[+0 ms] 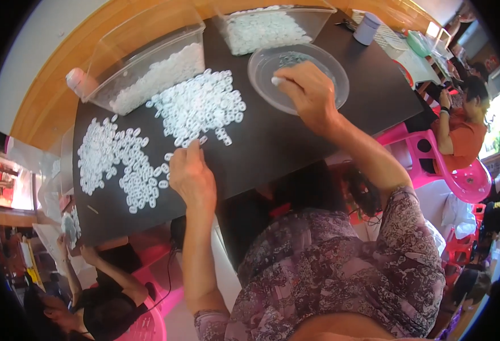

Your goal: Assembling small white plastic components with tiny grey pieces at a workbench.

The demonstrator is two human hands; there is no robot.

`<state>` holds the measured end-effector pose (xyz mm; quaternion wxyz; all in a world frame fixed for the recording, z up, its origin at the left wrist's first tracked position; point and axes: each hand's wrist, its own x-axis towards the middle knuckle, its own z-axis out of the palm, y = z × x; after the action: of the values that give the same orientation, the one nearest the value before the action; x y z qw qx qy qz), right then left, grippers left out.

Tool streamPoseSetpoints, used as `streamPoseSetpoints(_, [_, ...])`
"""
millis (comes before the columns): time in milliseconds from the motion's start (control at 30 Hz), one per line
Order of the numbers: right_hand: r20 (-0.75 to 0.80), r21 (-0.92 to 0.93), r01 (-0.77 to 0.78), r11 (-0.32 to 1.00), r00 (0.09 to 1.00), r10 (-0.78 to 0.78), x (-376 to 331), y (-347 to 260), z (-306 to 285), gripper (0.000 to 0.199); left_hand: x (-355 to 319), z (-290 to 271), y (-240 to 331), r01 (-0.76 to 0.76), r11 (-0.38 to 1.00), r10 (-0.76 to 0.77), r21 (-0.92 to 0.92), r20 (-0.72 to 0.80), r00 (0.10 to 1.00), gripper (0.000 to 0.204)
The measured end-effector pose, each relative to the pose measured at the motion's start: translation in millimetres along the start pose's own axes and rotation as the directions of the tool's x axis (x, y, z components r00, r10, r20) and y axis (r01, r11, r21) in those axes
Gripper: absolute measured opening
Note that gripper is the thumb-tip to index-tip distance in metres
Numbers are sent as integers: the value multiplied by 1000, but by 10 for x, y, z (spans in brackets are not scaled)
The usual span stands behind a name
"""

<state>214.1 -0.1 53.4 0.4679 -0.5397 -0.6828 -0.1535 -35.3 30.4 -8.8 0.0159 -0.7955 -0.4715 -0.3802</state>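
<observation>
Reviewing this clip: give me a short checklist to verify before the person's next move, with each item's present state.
1. Right hand above the round clear dish: ok.
2. Small white piece at the right hand's fingertips: ok, visible there.
3. Left hand at the near edge of the middle pile: ok.
4. Left hand gripping a piece: cannot tell; its fingertips are too small in view.
5. Middle and left piles fully separated: not ok; stray white pieces lie between them beside the left hand.
</observation>
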Motion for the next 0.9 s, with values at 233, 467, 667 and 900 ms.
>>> streamPoseSetpoints(233, [-92,-122,-86,989,993,75,397,584,-158,16,103,143,-86,-60,996,54,71,88,995,3])
streamPoseSetpoints(467, [-120,-295,-132,946,988,101,1032,1131,-154,19,109,192,-51,-108,989,100,99,83,991,9])
streamPoseSetpoints(667, [-123,-408,-108,907,990,63,1219,1241,36,13,48,22,-40,-134,990,138,-45,88,987,6])
streamPoseSetpoints(900, [430,348,-232,908,900,65,79,-45,100,13,58,-186,345,347,782,-133,-518,405,904,4])
